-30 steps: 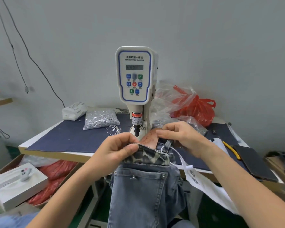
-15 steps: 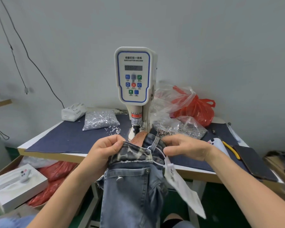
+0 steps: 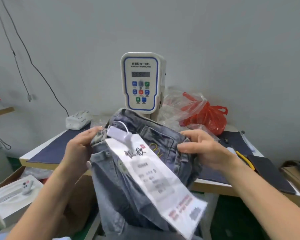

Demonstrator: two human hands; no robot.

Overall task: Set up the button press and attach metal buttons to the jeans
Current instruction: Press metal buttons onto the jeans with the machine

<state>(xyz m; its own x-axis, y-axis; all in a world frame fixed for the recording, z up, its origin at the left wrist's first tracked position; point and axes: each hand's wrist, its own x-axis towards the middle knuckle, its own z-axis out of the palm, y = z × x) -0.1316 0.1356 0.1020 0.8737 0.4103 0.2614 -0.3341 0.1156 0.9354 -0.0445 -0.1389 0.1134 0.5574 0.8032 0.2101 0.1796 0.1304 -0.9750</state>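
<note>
The jeans (image 3: 128, 179) are hanging between both hands in front of the button press (image 3: 142, 82), lifted clear of the tabletop (image 3: 47, 149), with a white paper tag (image 3: 156, 175) dangling across the denim. The person seems to be turning the waistband to find the next button spot; next it would need laying flat under the press head. The left hand (image 3: 80, 149) is pinching the waistband edge, fingers curled round it. The right hand (image 3: 201, 149) is gripping the other side, thumb on top. A red plastic bag (image 3: 208, 116) is sitting behind.
</note>
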